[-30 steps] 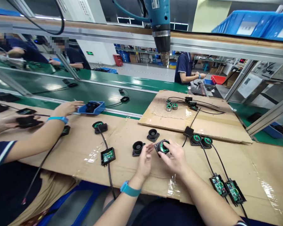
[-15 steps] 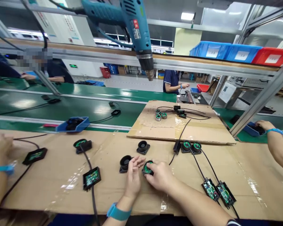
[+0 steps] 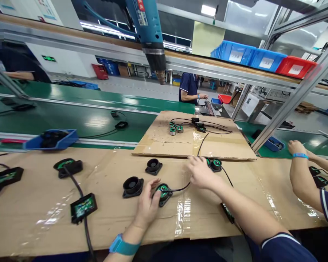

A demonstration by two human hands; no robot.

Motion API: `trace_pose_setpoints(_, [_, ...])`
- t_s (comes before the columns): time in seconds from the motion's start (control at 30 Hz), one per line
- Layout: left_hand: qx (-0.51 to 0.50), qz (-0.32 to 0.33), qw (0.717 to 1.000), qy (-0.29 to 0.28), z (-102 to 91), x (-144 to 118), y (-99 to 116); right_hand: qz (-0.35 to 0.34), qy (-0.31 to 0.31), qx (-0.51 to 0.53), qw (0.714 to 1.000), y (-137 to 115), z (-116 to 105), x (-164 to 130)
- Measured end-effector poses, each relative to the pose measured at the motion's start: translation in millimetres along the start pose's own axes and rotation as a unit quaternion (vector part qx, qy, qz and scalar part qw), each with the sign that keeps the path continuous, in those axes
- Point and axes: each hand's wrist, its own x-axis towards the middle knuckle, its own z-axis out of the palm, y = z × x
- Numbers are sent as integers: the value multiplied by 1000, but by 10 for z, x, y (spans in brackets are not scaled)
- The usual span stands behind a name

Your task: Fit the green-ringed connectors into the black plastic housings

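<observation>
My left hand (image 3: 148,203) is open, thumb and fingers apart, at the left edge of a black round housing (image 3: 168,200) with a green circuit board inside. Its thumb touches the rim. From this housing a black cable (image 3: 179,189) runs under my right hand (image 3: 203,174) and comes out beyond it. The right hand's fingers are blurred over the cable, and whether they grip it is hidden. To the left stand two black housings, a near one (image 3: 132,186) and a far one (image 3: 153,166). Right of my right hand sits another green-board housing (image 3: 215,164); its neighbour is partly covered.
A blue drill (image 3: 150,32) hangs overhead. Cabled parts lie on a raised cardboard sheet (image 3: 164,143). An open circuit box (image 3: 83,208) lies left; another (image 3: 227,212) is under my right forearm. A co-worker's arm (image 3: 303,174) reaches in at right. A blue bin (image 3: 53,140) stands left.
My right hand has left the green-board housing and moved up and right over the cable, covering the small black box there. My left hand has come against the housing. The view has shifted right.
</observation>
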Motion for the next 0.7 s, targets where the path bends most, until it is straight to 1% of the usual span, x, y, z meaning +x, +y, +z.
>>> trace_pose_setpoints(0.03, [48, 56, 997, -13, 22, -6, 20, 33, -22, -39, 998, 169, -42, 18])
trace_pose_setpoints(0.1, [137, 164, 976, -34, 73, -9, 60, 73, -53, -87, 992, 428, -48, 92])
trace_pose_setpoints(0.17, [193, 231, 953, -40, 119, -2, 84, 66, -63, -96, 991, 562, 3, 201])
trace_pose_setpoints(0.2, [212, 246, 945, -38, 135, 3, 84, 54, -64, -96, 992, 589, 26, 257])
trace_pose_setpoints(0.27, [243, 254, 936, -29, 150, 11, 62, 36, -66, -103, 992, 591, 23, 349])
trace_pose_setpoints(0.33, [266, 252, 930, -22, 147, 14, 22, 24, -53, -115, 992, 561, -68, 373])
trace_pose_setpoints(0.4, [284, 252, 925, -22, 135, 15, -17, 10, -30, -130, 991, 516, -231, 289])
trace_pose_setpoints(0.43, [293, 252, 922, -20, 128, 16, -30, -1, -13, -138, 990, 488, -321, 199])
trace_pose_setpoints(0.5, [304, 247, 920, -11, 112, 26, -43, -33, 39, -157, 986, 419, -468, -78])
trace_pose_setpoints(0.57, [301, 238, 923, 8, 100, 53, -47, -71, 107, -167, 977, 324, -512, -466])
trace_pose_setpoints(0.63, [289, 242, 926, 25, 103, 110, -59, -103, 156, -164, 969, 194, -419, -908])
trace_pose_setpoints(0.7, [273, 268, 924, 28, 140, 207, -92, -105, 152, -148, 971, 30, -205, -1316])
